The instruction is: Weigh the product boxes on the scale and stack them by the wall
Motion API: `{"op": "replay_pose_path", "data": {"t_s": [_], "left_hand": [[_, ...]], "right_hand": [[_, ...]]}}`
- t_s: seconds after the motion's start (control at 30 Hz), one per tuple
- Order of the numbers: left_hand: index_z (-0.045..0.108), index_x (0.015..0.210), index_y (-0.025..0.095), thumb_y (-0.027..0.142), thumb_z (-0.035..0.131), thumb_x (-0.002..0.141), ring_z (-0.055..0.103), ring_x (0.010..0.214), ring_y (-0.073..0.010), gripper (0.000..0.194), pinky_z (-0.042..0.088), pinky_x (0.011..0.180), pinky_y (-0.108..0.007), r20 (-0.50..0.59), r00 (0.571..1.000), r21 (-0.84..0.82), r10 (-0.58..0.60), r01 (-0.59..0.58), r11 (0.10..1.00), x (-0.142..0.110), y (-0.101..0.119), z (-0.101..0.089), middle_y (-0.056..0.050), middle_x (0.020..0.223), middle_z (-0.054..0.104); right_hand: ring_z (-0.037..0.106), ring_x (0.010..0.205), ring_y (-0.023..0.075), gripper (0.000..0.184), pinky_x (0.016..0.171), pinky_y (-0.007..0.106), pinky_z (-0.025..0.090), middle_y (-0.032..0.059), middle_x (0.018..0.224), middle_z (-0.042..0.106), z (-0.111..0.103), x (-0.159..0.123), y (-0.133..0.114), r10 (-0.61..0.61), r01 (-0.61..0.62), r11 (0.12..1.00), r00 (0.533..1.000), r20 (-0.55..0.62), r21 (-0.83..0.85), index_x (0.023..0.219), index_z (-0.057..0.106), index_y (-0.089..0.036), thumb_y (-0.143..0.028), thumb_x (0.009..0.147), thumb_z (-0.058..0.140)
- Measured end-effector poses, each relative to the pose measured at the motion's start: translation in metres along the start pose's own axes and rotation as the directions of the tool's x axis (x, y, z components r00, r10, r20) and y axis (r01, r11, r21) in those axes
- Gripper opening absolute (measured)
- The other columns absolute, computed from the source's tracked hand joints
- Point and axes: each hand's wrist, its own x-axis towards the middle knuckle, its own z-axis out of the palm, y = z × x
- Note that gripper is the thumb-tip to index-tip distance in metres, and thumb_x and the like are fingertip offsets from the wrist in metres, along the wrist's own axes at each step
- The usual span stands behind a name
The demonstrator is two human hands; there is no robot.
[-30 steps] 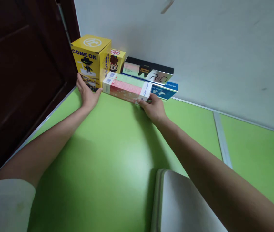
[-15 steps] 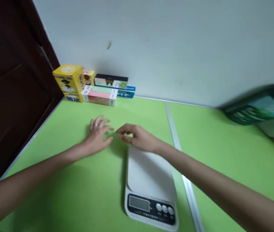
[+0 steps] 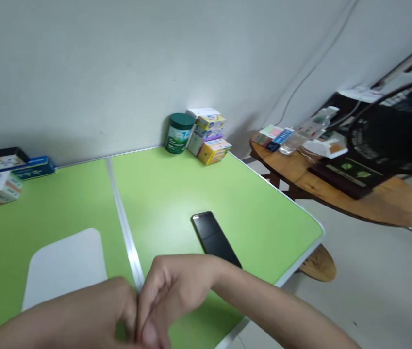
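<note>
My left hand (image 3: 120,305) and my right hand (image 3: 176,291) meet at the bottom of the head view, fingers bent in and touching. Both look closed in a pinch. Whatever they may hold between the fingertips is hidden. Behind my left forearm lies the white kitchen scale (image 3: 67,264), its flat top partly covered and its display out of sight. A black smartphone (image 3: 215,240) rests on the green table (image 3: 162,198) just beyond my right wrist, which overlaps its near end.
Against the wall stand a dark green tub (image 3: 178,133) and stacked small boxes (image 3: 211,138). More boxes (image 3: 0,189) sit at the left. A metal strip (image 3: 125,232) crosses the tabletop. Right of the table, a wooden stand (image 3: 282,167) carries a plastic bottle (image 3: 309,128) beside a black fan (image 3: 402,126).
The view has swung right, bringing in the phone, tub and side stand. My hands have come together lower down; my left hand's spread fingers have closed in.
</note>
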Motion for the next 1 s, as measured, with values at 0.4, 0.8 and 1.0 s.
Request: {"op": "replay_pose_path", "data": {"t_s": [0.4,0.8,1.0], "left_hand": [[0.04,0.138,0.012,0.01,0.04,0.082,0.034,0.138,-0.0192,0.056,0.023,0.116,-0.037,-0.722,0.62,0.339,0.308,-0.071,0.938,0.305,0.057,-0.086,-0.013,0.147,0.041],[0.012,0.148,0.011,0.016,0.045,0.081,0.025,0.142,-0.0218,0.075,0.014,0.118,-0.041,-0.731,0.586,0.45,0.349,0.031,0.892,0.389,0.079,-0.135,-0.013,0.155,0.022],[0.022,0.147,0.014,0.009,0.05,0.074,0.031,0.139,-0.0227,0.078,0.016,0.118,-0.037,-0.699,0.616,0.419,0.363,-0.059,0.906,0.38,0.078,-0.132,-0.01,0.153,0.029]], "right_hand": [[0.04,0.132,0.0261,0.071,0.107,0.049,0.035,0.0159,0.14,0.044,-0.238,-0.162,0.065,-0.464,-0.152,0.885,-0.373,-0.803,-0.44,0.134,0.039,-0.018,-0.017,0.063,0.047],[0.033,0.138,0.0213,0.089,0.109,0.038,0.035,0.015,0.15,0.032,-0.354,-0.192,0.054,-0.528,-0.219,0.849,-0.375,-0.762,-0.481,0.146,0.015,-0.012,-0.022,0.064,0.047],[0.057,0.111,0.0245,0.073,0.1,0.044,0.043,0.0119,0.12,0.06,-0.336,-0.19,0.05,-0.558,-0.095,0.815,-0.399,-0.728,-0.572,0.128,0.047,-0.014,-0.015,0.054,0.046]]}}
